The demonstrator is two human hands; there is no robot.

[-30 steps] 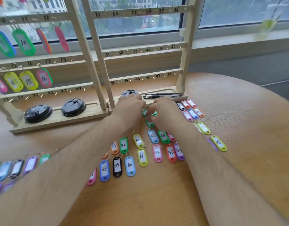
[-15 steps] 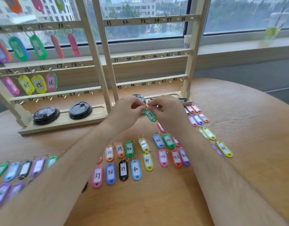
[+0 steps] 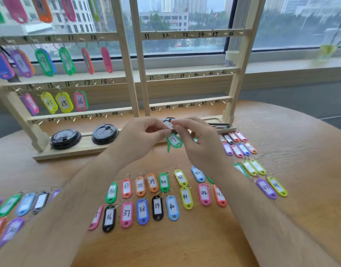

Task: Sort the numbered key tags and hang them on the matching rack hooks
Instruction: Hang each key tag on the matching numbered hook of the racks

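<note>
A green key tag numbered 17 point(image 3: 174, 142) hangs in the air in front of the wooden rack point(image 3: 134, 78). My left hand point(image 3: 140, 135) and my right hand point(image 3: 196, 139) both pinch its ring from either side. On the rack's left half, tag 16 point(image 3: 80, 101) and tag 15 point(image 3: 64, 102) hang under their numbers, and the hook marked 17 point(image 3: 94, 83) beside them is bare. Several coloured tags numbered 36 to 48 point(image 3: 158, 197) lie in rows on the round wooden table point(image 3: 300, 160) below my forearms.
Two black lids point(image 3: 85, 136) sit in the rack's base tray. More tags lie at the table's left edge point(image 3: 21, 205) and near the rack's right foot point(image 3: 237, 145). A pen point(image 3: 218, 125) rests in the right base tray. A window sill runs behind.
Both hands have lifted the green tag 17 off the table and raised it toward the rack. The view has tilted up and closer to the rack.
</note>
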